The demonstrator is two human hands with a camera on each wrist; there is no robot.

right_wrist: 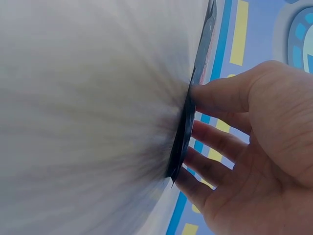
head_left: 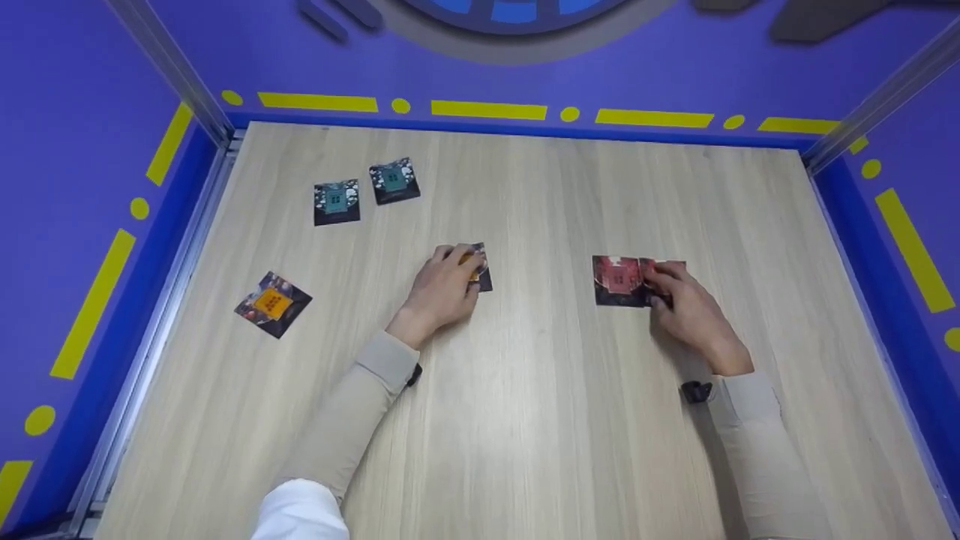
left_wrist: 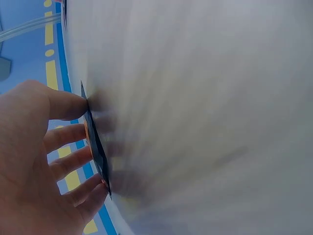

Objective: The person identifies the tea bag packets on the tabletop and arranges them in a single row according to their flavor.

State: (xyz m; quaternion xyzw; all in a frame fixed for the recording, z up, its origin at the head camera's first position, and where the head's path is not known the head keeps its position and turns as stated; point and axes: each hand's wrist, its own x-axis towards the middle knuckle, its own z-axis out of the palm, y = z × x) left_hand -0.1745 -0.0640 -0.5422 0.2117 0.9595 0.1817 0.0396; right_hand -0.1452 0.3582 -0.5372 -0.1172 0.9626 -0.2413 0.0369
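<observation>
In the head view, my left hand (head_left: 444,289) rests over an orange-and-black square packet (head_left: 484,279) near the table's middle, covering most of it. Up close in the left wrist view, the thumb and spread fingertips touch this thin packet (left_wrist: 98,147). On the right, my right hand (head_left: 694,313) lies over a red-and-black packet (head_left: 667,265), partly hiding it. Another red-and-black packet (head_left: 618,280) lies flat against its left side. The right wrist view shows the thumb and extended fingers touching the dark packet (right_wrist: 182,139) from above.
Two teal-and-black packets (head_left: 336,201) lie apart at the back left. Another orange packet (head_left: 273,304) lies turned at an angle on the left. A light wood table (head_left: 525,420) carries everything, with blue-purple panels (head_left: 495,82) around its back and sides.
</observation>
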